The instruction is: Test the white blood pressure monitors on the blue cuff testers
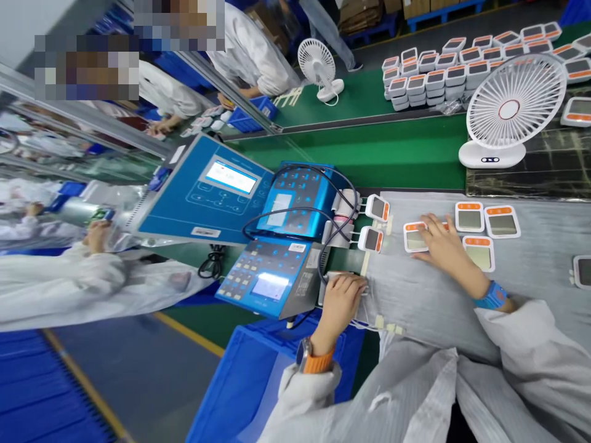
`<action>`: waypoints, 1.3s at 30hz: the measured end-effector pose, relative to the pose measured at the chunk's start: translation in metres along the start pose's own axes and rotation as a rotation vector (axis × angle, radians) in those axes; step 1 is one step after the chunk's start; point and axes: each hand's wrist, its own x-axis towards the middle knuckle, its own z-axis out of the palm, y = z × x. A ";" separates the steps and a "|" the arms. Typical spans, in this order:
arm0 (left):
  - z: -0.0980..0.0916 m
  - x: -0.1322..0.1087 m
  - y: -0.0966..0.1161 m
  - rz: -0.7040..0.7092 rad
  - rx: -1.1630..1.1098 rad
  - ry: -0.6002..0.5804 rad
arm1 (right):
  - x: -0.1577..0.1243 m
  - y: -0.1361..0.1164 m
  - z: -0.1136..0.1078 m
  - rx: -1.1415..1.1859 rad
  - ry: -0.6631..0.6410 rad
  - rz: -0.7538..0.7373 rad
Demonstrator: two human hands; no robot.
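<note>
At far left, a co-worker's hand (98, 237) emerges from a white coat sleeve (60, 289), beside a pale, glossy cylinder (78, 210). Next comes a tilted blue panel (207, 191), smooth and flat-faced, with a lit rectangular screen and outlined keys. Behind it sits a boxy blue tester (298, 203), and in front a second tester (265, 277) with a metal side, rows of small keys and a bright screen. Dark rubbery cables (295, 184) loop over them. A blue plastic crate (272, 381) lies below.

The left hand (339, 304), wearing a watch with an orange strap (308, 357), lies palm down and curled over a white connector block (344, 284) at the tester's edge; how firmly it grips cannot be told. Two rounded white devices (377, 208) with orange edges sit just beyond it, against white clamps.

On a ribbed grey mat (530, 289), the right hand (443, 246), with a blue wristband (492, 295), rests flat, fingers spread and not closed, over an orange-topped device (414, 237). Three similar devices (478, 234) with glossy screens lie just beside it. Farther right stands a white fan (512, 104) on a rounded base, near stacks of devices (429, 80) on a green bench (351, 154).
</note>
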 end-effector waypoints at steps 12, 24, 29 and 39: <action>0.009 0.015 -0.028 -0.022 -0.146 0.191 | 0.018 -0.058 -0.004 0.447 -0.162 0.149; 0.002 0.010 -0.021 -0.121 -0.277 0.308 | 0.003 -0.142 0.049 1.735 -0.398 0.685; 0.003 0.009 -0.022 -0.129 -0.287 0.303 | 0.001 -0.142 0.050 1.665 -0.391 0.653; 0.005 0.009 -0.019 -0.166 -0.319 0.311 | 0.002 -0.144 0.051 1.701 -0.407 0.685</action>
